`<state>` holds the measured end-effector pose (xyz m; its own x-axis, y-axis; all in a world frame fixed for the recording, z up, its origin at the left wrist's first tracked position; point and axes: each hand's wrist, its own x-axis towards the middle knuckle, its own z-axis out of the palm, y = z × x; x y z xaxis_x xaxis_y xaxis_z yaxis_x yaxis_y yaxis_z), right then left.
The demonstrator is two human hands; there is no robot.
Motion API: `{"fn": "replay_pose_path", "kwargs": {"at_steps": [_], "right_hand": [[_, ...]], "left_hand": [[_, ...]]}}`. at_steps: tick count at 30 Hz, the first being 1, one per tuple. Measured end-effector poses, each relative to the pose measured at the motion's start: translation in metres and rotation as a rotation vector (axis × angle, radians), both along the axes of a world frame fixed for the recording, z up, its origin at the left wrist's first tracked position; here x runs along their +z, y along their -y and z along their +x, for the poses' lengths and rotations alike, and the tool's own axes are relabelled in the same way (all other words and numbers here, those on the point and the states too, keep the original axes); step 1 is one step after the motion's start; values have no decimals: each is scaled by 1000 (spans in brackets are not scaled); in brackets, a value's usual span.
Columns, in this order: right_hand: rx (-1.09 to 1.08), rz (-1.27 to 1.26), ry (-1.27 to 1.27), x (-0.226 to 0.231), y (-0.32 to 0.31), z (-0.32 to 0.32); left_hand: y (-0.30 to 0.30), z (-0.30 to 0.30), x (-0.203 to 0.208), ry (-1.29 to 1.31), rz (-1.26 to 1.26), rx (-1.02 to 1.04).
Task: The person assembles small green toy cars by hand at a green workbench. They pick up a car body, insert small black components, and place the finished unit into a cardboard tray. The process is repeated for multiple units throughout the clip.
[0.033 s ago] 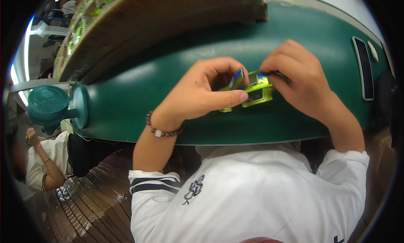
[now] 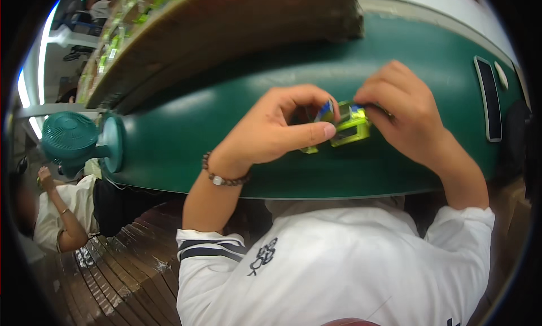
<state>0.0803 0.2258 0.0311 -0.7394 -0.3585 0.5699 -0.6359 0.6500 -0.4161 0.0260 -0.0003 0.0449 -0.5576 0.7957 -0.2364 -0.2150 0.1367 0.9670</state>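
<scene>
A small lime-green box (image 2: 351, 133) with a dark window and blue parts is held above the green table. My left hand (image 2: 282, 120), a beaded bracelet at its wrist, grips the box's left side between thumb and bent fingers. At the box's upper right end my right hand (image 2: 403, 108) pinches its edge, fingers curled and pressed together. What exactly the right fingertips hold is partly hidden behind them. Part of the box's left end lies behind my left thumb and palm.
On the green table (image 2: 169, 134), a long brown cardboard box (image 2: 248, 38) spans the far side. A teal fan (image 2: 70, 135) stands at the left end. A phone (image 2: 488, 100) and a white object (image 2: 501, 76) lie at the right. Another person (image 2: 68, 213) sits at the left.
The whole view has shifted a little, so table and hands appear slightly lower and to the right. Both hands keep hold of the box; its window side looks slightly more level.
</scene>
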Motion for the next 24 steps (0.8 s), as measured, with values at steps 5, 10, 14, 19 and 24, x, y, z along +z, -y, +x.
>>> {"fn": "replay_pose_path", "kwargs": {"at_steps": [5,10,14,19,24], "right_hand": [[-31,52,-257,8,-3,-4],[-70,104,-428,12,9,4],[-23,156,-333,20,17,19],[-127,255,-180,8,24,20],[-111,270,9,2,23,24]], "left_hand": [[-3,-5,-1,-263,63,-11],[-3,3,-16,-652,138,100],[-10,10,-15,-1010,88,251],[-15,17,-19,-1270,63,295],[-15,17,-21,-1413,32,260]]}}
